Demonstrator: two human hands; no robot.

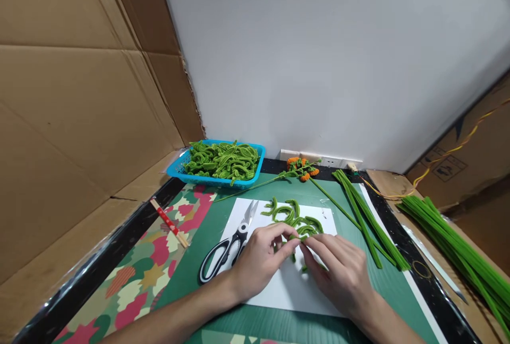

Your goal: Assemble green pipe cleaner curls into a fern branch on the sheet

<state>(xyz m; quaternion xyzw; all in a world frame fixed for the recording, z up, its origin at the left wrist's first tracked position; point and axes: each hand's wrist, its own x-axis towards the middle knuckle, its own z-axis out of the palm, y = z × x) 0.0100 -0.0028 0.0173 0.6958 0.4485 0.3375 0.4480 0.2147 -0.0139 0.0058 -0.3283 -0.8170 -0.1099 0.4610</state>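
Observation:
My left hand (pixel 261 259) and my right hand (pixel 340 269) meet over a white sheet of paper (pixel 274 299). Their fingertips pinch a short green pipe cleaner piece (pixel 298 237) between them; the fingers partly cover it. Just beyond, several curled green pipe cleaner pieces (pixel 295 216) lie on the paper, some hidden behind my hands. To the left of my left hand, scissors (pixel 242 228) with black and white handles rest partly on the paper, blades apart and pointing away from me.
A blue basket (pixel 260 166) full of bent green pipe cleaners stands at the back left. Orange flowers (pixel 303 166) on green stems lie near the wall sockets (pixel 330 161). Long straight green pipe cleaners (pixel 370 221) lie at right, a larger bundle (pixel 454 243) further out. Red-wrapped chopsticks (pixel 169 221) lie left.

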